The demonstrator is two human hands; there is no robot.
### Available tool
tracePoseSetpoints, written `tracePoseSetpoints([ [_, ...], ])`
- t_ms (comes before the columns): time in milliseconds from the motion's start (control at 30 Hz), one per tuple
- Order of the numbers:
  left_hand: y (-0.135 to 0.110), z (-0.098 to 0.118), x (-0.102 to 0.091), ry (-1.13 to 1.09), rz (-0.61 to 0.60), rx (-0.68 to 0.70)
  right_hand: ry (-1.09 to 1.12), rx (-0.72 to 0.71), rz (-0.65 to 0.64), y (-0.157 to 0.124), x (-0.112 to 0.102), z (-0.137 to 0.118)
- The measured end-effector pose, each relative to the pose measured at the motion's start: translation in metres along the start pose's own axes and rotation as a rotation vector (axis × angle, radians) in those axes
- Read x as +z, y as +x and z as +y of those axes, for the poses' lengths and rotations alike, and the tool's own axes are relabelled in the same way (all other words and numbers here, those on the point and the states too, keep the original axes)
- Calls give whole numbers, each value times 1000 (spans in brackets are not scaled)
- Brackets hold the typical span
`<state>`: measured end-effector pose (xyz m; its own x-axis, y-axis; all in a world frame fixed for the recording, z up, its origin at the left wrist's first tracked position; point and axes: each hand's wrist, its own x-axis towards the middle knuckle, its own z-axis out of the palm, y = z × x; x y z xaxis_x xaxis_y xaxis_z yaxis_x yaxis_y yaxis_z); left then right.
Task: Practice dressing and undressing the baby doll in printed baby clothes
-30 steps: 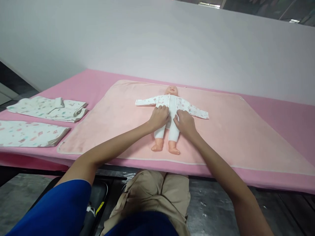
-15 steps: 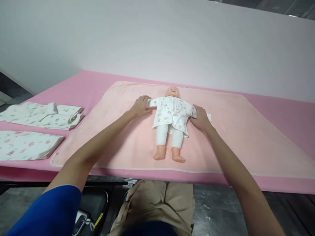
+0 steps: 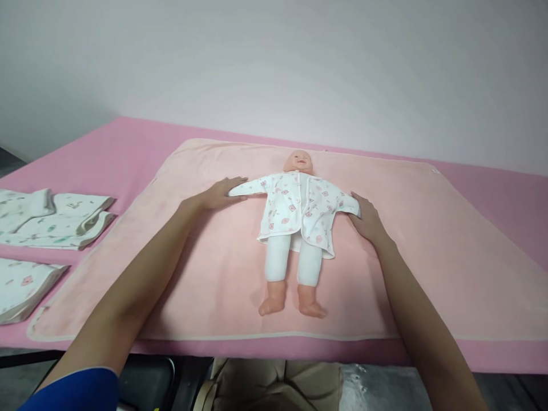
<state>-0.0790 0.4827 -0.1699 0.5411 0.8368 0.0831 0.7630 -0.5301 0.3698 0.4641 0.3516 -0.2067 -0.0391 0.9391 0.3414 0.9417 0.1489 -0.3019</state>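
Note:
A baby doll [image 3: 295, 228] lies on its back on a peach blanket [image 3: 428, 240], head toward the wall. It wears a white printed jacket [image 3: 299, 205] and white leggings. My left hand [image 3: 220, 194] lies flat at the end of the doll's left-side sleeve, fingers stretched along the cuff. At the other sleeve end rests my right hand [image 3: 366, 220], fingers curled over the cuff, which they hide.
The blanket covers a pink table [image 3: 107, 154] against a pale wall. Folded printed baby clothes [image 3: 55, 214] lie in two stacks at the left, the nearer stack [image 3: 21, 288] at the frame's edge. My tan trousers show below the table's front edge.
My hands left the doll's belly and went out to the sleeve ends, spreading the sleeves. The jacket front now lies closed over the torso. The view came closer.

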Motion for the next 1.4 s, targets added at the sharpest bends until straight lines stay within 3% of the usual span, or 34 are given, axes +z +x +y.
tracePoseSetpoints([
  [100,2,-24,-5,-65,15,-39,-21,120,59,-6,1,17],
  [200,7,-37,-2,17,115,-255,-70,197,122,-10,0,32],
  [267,9,-40,-2,71,101,-372,-95,214,133,-12,-1,37],
  [367,9,-43,-6,18,43,-422,-119,256,111,-13,-3,33],
  [500,5,-38,-16,-61,133,-526,-186,375,78,-9,-14,8],
  [600,3,-7,-24,4,267,-541,-190,382,121,-9,-32,-34],
  [700,-7,58,-27,-56,351,-281,8,171,214,-18,-51,-99],
  [767,-22,113,-21,-177,230,-17,200,41,182,-31,-57,-144],
  [833,-39,165,-7,-139,101,146,250,-59,45,-47,-55,-182],
  [900,-52,205,12,62,62,147,164,-92,-69,-59,-48,-205],
  [967,-59,230,30,237,57,71,37,-70,-127,-66,-39,-217],
  [1067,-57,246,45,346,50,-17,-129,-51,-170,-65,-31,-224],
  [1167,-52,247,49,379,51,-15,-239,-52,-208,-61,-30,-233],
  [1300,-55,237,50,326,24,97,-228,18,-278,-62,-28,-243],
  [1400,-72,217,51,172,136,209,-107,-19,-223,-74,-31,-235],
])
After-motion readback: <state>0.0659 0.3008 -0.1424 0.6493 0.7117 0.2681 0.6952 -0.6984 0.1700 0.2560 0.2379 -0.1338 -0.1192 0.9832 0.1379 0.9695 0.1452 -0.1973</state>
